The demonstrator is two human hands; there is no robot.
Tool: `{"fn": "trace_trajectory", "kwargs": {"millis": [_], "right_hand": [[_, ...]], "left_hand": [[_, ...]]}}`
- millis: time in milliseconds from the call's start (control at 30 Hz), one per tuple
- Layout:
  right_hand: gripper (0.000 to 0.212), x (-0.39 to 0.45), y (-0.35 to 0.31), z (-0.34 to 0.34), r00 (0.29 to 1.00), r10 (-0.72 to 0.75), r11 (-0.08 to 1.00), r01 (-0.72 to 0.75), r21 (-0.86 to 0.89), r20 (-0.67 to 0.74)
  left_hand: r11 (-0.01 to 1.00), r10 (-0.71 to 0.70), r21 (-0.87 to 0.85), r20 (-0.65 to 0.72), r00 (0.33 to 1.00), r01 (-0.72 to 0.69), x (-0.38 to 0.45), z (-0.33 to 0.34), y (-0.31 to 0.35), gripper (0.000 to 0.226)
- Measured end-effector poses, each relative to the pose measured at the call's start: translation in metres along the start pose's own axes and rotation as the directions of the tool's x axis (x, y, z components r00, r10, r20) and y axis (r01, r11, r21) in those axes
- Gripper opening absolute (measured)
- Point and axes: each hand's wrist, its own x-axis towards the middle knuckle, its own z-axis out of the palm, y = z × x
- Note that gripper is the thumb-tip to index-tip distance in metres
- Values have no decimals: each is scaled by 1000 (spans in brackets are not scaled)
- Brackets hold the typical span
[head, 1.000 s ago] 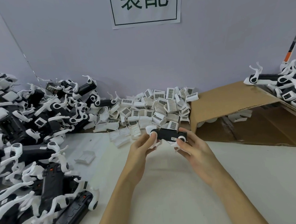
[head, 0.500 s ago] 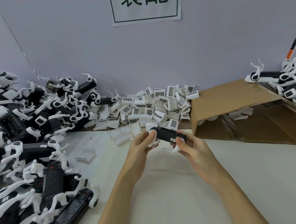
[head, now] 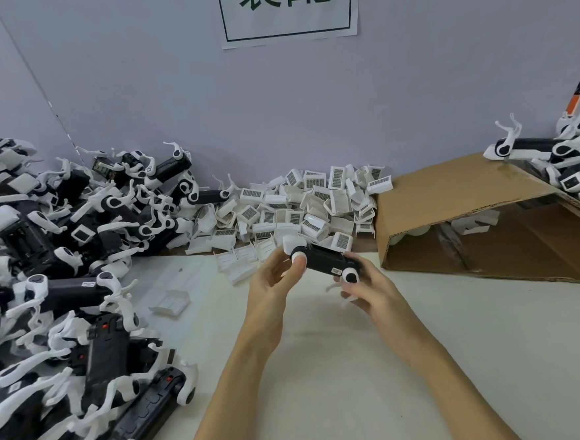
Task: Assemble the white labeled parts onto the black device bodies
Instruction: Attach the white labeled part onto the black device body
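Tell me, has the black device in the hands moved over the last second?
Yes. The black device has tilted, its left end now higher, and edged closer to the pile of white labeled parts behind it.

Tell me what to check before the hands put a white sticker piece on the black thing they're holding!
1. Black device body held at both ends by left hand and right hand: ok.
2. Device lifted off the table: ok.
3. White labeled parts piled just behind the hands, against the wall: ok.
4. A hand free to pick a part: not ok, both are busy.
5. Slot for the part facing up: cannot tell.
6. Cardboard box for finished ones open at the right: ok.
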Motion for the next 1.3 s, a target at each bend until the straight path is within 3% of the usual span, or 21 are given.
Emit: {"fn": "trace_trajectory", "kwargs": {"millis": [100, 200, 333, 400, 533, 767, 867, 967, 1000, 1067, 1167, 1200, 1300], "right_hand": [[54, 2, -1, -5, 998, 0, 998, 4, 59, -59], [37, 3, -1, -8, 984, 7, 992, 15, 125, -178], [32, -1, -2, -2, 864, 104, 980, -5, 198, -492], [29, -3, -3, -2, 838, 117, 973, 11, 230, -533], [29, -4, -8, -3, 819, 59, 987, 39, 158, -570], [42, -4, -9, 3, 807, 73, 985, 35, 172, -586], [39, -4, -7, 7, 754, 63, 988, 48, 150, -654], [34, -4, -5, 6, 681, -66, 998, 52, -42, -730], [33, -5, -4, 6, 678, -124, 991, 56, -118, -725], [29, -9, -2, 9, 717, -219, 971, 96, -217, -662], [28, -16, -3, 25, 791, -286, 954, 181, -241, -541], [29, -18, -5, 30, 796, -324, 944, 234, -233, -512], [35, -20, -8, 39, 726, -408, 911, 364, -194, -554]], "left_hand": [[999, 31, 32, 138, 990, -36, -3, 0, 8, 45], [984, 59, 148, 237, 970, -97, -9, 7, 14, 56], [905, 175, 316, 332, 927, -284, -22, 39, 12, 69], [896, 213, 309, 333, 919, -319, -26, 52, 13, 67], [945, 190, 217, 244, 951, -245, -25, 49, 18, 41], [1000, 14, 8, 285, 958, -17, -21, 39, 21, 24], [984, 54, 147, 288, 956, -100, -21, 35, 21, 30], [895, 54, 401, 337, 940, -195, -25, 38, 17, 64], [847, 66, 483, 315, 947, -220, -27, 42, 12, 69], [747, 217, 601, 183, 959, -284, -30, 51, 3, 56], [758, 466, 552, -86, 881, -347, -27, 56, -4, 27], [794, 475, 501, -156, 866, -346, -24, 52, -3, 24], [928, 316, 279, -231, 920, -248, -21, 41, 6, 33]]}}
